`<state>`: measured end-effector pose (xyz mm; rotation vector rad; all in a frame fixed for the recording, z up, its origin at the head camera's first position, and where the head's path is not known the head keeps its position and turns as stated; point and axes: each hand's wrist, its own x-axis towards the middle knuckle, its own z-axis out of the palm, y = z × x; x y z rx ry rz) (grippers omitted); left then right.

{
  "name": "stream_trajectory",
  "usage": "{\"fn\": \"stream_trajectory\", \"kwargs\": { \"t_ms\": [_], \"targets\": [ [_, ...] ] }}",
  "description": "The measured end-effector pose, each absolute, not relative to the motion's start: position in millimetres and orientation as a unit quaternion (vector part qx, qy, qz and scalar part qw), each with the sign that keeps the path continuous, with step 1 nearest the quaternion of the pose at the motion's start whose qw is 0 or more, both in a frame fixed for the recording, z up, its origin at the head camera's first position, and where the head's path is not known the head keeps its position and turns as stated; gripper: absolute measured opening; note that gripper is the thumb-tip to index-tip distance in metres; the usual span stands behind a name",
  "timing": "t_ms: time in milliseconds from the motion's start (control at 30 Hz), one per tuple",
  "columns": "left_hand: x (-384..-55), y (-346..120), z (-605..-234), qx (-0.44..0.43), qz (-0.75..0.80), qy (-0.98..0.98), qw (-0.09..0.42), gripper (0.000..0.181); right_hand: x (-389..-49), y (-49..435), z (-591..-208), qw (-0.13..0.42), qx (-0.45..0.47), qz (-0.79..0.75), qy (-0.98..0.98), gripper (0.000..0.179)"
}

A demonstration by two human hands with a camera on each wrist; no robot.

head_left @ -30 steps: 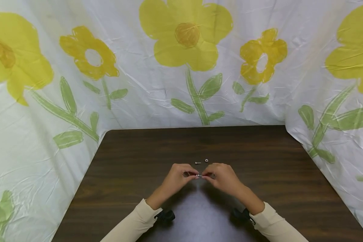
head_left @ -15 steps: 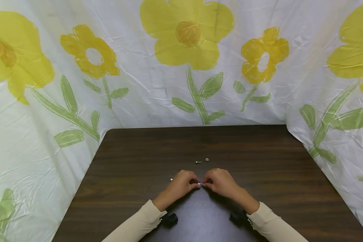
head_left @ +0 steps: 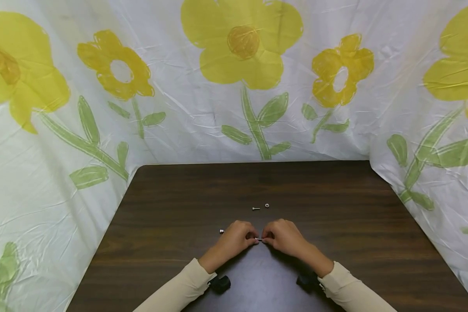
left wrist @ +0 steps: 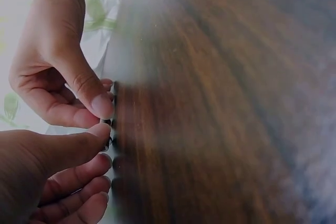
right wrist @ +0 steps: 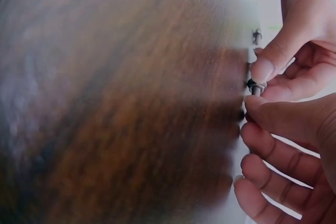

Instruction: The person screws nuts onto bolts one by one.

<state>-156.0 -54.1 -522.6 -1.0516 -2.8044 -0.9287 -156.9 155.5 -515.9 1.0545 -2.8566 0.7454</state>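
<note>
"Right wrist view: what do I monitor remotely?"

"I note a metal bolt [right wrist: 256, 91] over the dark, wood-grained table [head_left: 179, 186], its thicker end pinched by the left hand [head_left: 235, 237], its slim end by the right hand [head_left: 286, 236]."

"Good technique?"

"I would hold its axis straight and pinch lightly; smooth metal may slip."

"Beyond?"

"A loose screw [head_left: 255, 209] and ring-shaped nut [head_left: 267, 206] lie near; a shiny piece [head_left: 221, 231], too small to identify, sits beside the left hand."

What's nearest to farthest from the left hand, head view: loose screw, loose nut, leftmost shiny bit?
1. Leftmost shiny bit: left of the left hand.
2. Loose screw: ahead, toward the right.
3. Loose nut: right of the screw.
</note>
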Motion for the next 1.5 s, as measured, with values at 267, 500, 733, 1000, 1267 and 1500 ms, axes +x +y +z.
{"fn": "stream_trajectory", "kwargs": {
  "t_ms": [267,500,733,1000,1267,1500],
  "targets": [
    [-156,-56,-521,-0.334,-0.305,-0.892,0.001,0.010,-157,155,-516,-0.002,0.335,0.233,-0.913,0.008],
    [-158,-58,-515,-0.327,-0.322,-0.888,0.005,0.013,-158,156,-514,0.001,0.337,0.233,-0.912,0.008],
    [-168,-63,-503,-0.301,-0.285,-0.909,0.052,0.010,-172,164,-500,0.048,0.317,0.248,-0.914,0.009],
    [-184,-67,-497,-0.265,-0.257,-0.925,0.091,0.012,-203,179,-496,0.070,0.287,0.263,-0.918,0.019],
    [-205,-65,-495,-0.233,-0.251,-0.935,0.093,0.017,-230,179,-502,0.051,0.262,0.251,-0.930,0.030],
    [-217,-60,-497,-0.215,-0.242,-0.944,0.069,0.021,-240,176,-515,0.026,0.244,0.241,-0.939,0.036]
  ]
}}
